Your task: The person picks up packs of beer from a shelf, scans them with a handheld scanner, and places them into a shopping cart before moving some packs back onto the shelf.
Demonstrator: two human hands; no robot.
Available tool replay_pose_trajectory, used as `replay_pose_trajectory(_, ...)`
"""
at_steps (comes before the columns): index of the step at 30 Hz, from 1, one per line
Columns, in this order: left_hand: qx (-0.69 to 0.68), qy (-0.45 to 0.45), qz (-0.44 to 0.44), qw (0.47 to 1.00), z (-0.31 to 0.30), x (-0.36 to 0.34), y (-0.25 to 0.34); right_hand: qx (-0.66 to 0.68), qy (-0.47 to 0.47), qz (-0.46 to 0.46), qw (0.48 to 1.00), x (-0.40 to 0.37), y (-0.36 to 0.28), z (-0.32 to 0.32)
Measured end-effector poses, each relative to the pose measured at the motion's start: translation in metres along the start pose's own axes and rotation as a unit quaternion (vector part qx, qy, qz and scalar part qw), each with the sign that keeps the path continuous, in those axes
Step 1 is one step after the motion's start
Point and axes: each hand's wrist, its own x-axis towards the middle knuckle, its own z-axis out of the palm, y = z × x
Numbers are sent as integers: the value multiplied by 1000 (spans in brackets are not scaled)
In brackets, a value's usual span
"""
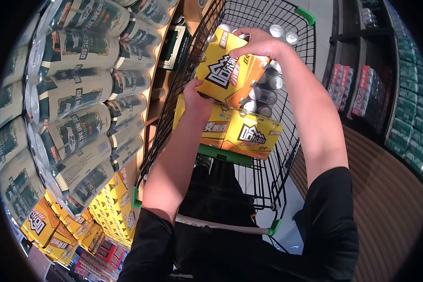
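A yellow-and-orange beer carton [216, 70] with black-and-white lettering is tilted between my two hands, inside the shopping cart [293, 162]. My right hand [258, 43] grips its upper edge, with the thumb on the printed face. At the lower left corner, my left hand [196, 99] has its fingers against the carton and partly beneath it. Just below sit matching yellow cartons, one on the right [252, 134] and one partly covered by my left forearm [215, 127]. Silver-topped cans [266, 96] in clear wrap lie beside and behind the held carton.
Wrapped packs of cream-and-green cans [80, 84] are stacked high close on the left. More yellow cartons [110, 207] stand below them. The cart's handle [225, 225] crosses in front of my body. Shelves with red packs [340, 84] and green cans [411, 108] are on the right.
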Motion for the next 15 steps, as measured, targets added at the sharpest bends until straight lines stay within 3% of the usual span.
replay_pose_trajectory(4, -22, -11, 5, 1000, -22, 12, 3, 9, -41, -14, 999, 25, 0, 17)
replay_pose_trajectory(8, -42, 31, 25, 998, -29, 18, 5, -34, -52, 35, 997, 45, -3, 27)
replay_pose_trajectory(11, -30, 36, 31, 998, -28, 10, 9, 49, -114, 42, 991, 61, 13, 28)
replay_pose_trajectory(15, 22, 54, 34, 998, -19, -4, 12, 42, -110, 88, 989, 41, -29, 29)
